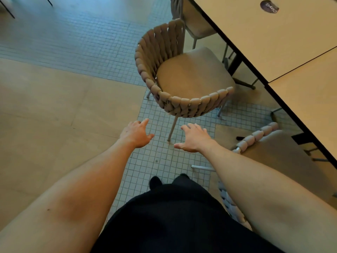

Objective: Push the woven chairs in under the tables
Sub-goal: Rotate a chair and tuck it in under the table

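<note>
A beige woven chair [184,105] with a padded seat stands on the tiled floor, turned at an angle, its seat front near the edge of a light-topped table [273,37]. My left hand [136,134] and my right hand [194,137] reach forward with fingers spread, both a short way below the chair's curved back and touching nothing. A second woven chair [255,137] stands at the right, partly under the near table [313,99] and partly hidden by my right forearm. A third chair [195,21] sits tucked under the far table.
Dark table legs [235,64] stand beyond the middle chair. Open tan floor [54,115] spreads to the left, small blue-grey tiles [73,39] beyond. My dark clothing [173,216] fills the bottom centre. A round dark sticker [269,6] lies on the far table.
</note>
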Demonstrator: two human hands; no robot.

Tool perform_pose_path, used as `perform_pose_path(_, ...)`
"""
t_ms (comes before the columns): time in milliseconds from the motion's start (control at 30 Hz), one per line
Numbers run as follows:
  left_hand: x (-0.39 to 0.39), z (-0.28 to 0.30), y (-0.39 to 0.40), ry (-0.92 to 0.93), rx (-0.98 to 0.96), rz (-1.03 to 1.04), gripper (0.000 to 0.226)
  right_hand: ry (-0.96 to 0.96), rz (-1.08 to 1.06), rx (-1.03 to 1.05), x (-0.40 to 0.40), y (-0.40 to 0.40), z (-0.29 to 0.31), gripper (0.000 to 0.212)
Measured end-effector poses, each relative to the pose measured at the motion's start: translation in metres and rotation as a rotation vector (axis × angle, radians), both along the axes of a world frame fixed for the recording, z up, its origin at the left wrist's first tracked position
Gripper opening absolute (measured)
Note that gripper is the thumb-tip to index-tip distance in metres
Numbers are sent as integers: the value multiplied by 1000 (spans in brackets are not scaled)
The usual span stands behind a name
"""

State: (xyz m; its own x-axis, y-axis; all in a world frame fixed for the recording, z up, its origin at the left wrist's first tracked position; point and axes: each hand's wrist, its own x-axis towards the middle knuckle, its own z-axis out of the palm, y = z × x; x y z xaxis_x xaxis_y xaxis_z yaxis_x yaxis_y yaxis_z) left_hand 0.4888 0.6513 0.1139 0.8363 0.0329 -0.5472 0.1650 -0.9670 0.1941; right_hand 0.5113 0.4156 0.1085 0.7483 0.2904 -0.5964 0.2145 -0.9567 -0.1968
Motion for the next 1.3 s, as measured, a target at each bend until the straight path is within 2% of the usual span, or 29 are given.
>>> perform_pose_path(333, 67, -3, 39, -27, 12, 18, 86, -8, 35, 2, 70, 42, -13, 93)
perform_pose_path(567, 150, -11, 58, -26, 24, -19, 94, -32, -8, 19, 149, 57, -21, 86)
perform_pose_path(833, 233, -20, 71, -49, 18, -72, 98, 15, -41, 7, 215, 68, -25, 88)
perform_pose_path(1133, 303, -37, 104, -31, 73, -300, 114, 94, -131, 10, 241, 91, -35, 93)
perform_pose_path(1300, 358, -47, 117, 8, 140, -511, 124, 132, -297, 4, 253, 107, -48, 94)
